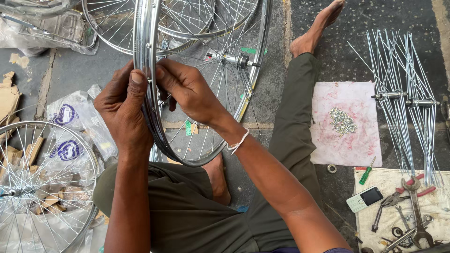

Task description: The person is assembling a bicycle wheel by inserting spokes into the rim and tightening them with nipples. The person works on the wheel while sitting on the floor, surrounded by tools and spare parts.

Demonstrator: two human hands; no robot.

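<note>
A shiny steel bicycle wheel rim (140,33) with spokes and a hub (232,59) stands on edge between my legs. My left hand (123,110) grips the rim from the left side, thumb on its outer face. My right hand (187,89) reaches from the right, fingers pinched at the rim's inner side close to a spoke end. What lies between those fingertips is too small to tell. A white band circles my right wrist.
Another spoked wheel (42,187) lies at the left over plastic bags and cardboard. More rims (108,28) lean at the top. To the right are a pink cloth with small metal nipples (343,121), loose spokes with hubs (403,98), a green screwdriver (366,172), a phone (364,198) and spanners (415,206).
</note>
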